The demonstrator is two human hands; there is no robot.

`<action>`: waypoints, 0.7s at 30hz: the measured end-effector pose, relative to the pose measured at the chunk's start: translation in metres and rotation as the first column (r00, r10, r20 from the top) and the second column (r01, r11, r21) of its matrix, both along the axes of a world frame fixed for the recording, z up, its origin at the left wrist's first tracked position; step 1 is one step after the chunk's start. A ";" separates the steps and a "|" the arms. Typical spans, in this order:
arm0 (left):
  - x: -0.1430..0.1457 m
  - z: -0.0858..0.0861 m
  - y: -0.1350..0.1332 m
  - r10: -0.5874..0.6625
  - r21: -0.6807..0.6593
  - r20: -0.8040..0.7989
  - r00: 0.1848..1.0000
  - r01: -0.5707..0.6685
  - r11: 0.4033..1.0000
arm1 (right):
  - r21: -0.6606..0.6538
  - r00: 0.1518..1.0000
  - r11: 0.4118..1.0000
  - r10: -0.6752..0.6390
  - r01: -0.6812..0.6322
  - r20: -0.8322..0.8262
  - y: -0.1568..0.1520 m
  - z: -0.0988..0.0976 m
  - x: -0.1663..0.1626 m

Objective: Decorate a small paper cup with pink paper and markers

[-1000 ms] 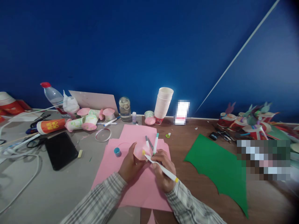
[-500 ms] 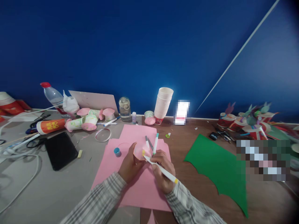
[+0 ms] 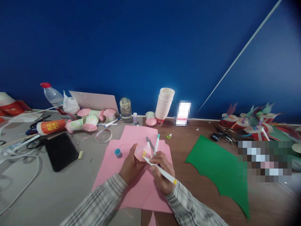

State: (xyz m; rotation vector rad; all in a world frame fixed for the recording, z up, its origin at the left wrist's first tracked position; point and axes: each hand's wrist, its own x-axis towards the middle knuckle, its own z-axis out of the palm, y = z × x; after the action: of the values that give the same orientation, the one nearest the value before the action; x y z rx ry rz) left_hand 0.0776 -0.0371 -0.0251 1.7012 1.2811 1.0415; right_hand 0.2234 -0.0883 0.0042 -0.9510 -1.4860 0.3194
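My left hand is closed around a paper cup with a pink paper piece on its end, held above pink paper sheets. In my right hand is a white marker with a yellow end band. Its tip touches or nearly touches the pink piece, beside a small yellow patch. Just beyond the fingers lie a grey marker and a white marker with a teal end. A small blue cap-like cup sits on the paper to the left.
Decorated paper cups, a black tablet-like slab and cables are on the left. A tall cup stack and a glass jar stand at the back. Green paper lies right, with red cups beyond.
The right hand and its marker have shifted slightly left and down across the pink piece. My left hand and the cup stay in nearly the same place.
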 end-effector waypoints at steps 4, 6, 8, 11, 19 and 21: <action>0.001 0.001 0.000 -0.006 -0.026 0.022 1.000 0.007 1.000 | -0.008 0.998 1.000 -0.007 0.007 -0.059 -0.001 0.001 0.001; 0.001 0.002 -0.001 -0.002 -0.038 0.039 0.999 0.004 0.999 | -0.030 0.995 0.999 -0.035 0.032 -0.096 -0.001 0.003 0.002; 0.002 0.003 -0.001 0.009 -0.048 0.048 0.999 -0.007 0.999 | -0.070 0.991 0.996 -0.062 0.054 -0.120 -0.002 0.004 0.002; 0.002 0.001 -0.001 0.025 -0.056 0.056 0.998 -0.022 0.998 | -0.140 0.986 0.987 -0.096 0.077 -0.135 -0.002 0.003 0.004; -0.001 -0.005 0.000 0.020 -0.070 0.081 0.996 -0.015 0.997 | -0.122 0.988 0.990 -0.082 0.066 -0.133 0.000 0.006 0.007; 0.000 -0.004 0.000 0.035 -0.067 0.068 0.997 -0.030 0.997 | -0.081 0.991 0.996 -0.052 0.042 -0.125 0.001 0.006 0.007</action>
State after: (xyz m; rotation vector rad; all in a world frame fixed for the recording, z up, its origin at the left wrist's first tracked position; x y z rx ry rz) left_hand 0.0772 -0.0370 -0.0292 1.5865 1.2884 1.0564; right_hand 0.2302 -0.0877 0.0105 -1.0077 -1.3413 0.3993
